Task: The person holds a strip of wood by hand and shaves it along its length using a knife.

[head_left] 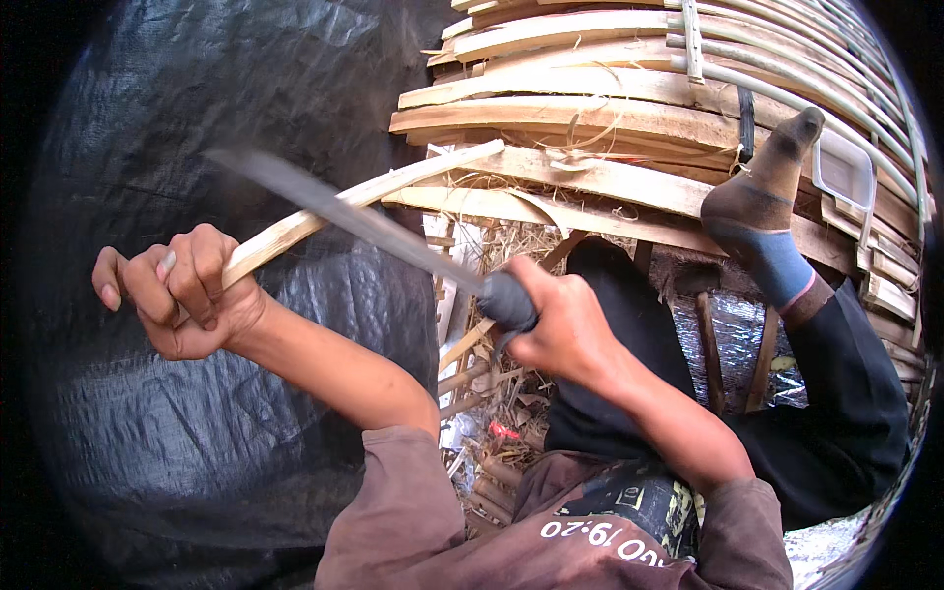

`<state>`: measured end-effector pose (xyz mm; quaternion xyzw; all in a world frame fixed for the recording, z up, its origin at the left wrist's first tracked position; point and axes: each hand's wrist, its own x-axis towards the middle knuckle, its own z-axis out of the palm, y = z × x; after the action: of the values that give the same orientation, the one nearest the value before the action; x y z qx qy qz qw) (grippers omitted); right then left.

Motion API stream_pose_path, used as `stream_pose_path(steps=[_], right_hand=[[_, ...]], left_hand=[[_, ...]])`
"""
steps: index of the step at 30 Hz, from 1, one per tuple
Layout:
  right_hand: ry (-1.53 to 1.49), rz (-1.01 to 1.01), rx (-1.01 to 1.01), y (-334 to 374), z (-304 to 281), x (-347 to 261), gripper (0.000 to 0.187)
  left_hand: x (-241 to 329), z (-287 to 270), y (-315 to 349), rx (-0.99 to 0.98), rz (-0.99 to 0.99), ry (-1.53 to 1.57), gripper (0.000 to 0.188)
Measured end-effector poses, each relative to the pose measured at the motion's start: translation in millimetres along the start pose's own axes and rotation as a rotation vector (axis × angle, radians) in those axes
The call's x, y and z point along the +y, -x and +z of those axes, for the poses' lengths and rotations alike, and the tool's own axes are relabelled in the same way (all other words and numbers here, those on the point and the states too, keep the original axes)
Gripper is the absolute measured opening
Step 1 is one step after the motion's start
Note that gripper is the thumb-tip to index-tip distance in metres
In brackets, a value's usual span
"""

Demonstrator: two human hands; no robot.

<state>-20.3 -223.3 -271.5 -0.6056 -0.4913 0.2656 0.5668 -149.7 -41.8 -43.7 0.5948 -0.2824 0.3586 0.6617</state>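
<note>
My left hand [187, 290] is closed around the near end of a pale, narrow strip of split wood or bamboo [398, 184]. The strip slants up to the right, its far end lying over the edge of the slatted platform. In my right hand [565, 320] is the dark, wrapped handle of a long knife [379, 228]. Its blade, smeared by motion toward the tip, crosses over the strip just beyond my left hand. Whether the edge touches the wood I cannot tell.
The platform of long wooden slats [590, 118] fills the top right, with curled shavings [585, 147] on it. My socked foot [767, 192] rests there near a clear plastic container [844, 169]. Black sheeting [197, 423] hangs or lies at left. Straw and scraps [511, 393] lie below.
</note>
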Motion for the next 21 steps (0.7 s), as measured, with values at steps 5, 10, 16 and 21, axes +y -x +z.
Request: stream_pose_path(steps=[5,10,16,21], right_hand=[[0.046,0.190,0.014,2,-4,40,0.037],[0.028,-0.058,-0.060,3,-1,-21,0.048],[0.114,-0.126,0.065,-10,6,34,0.042],[0.117,0.190,-0.018,-11,0,22,0.040]], left_hand=[[5,-9,5,0.087,0.044,-0.107,0.017],[15,-19,2,0.050,-0.009,-0.117,0.015],[9,-6,6,0.070,-0.020,-0.079,0.016],[8,-10,14,0.146,0.036,-0.135,0.019]])
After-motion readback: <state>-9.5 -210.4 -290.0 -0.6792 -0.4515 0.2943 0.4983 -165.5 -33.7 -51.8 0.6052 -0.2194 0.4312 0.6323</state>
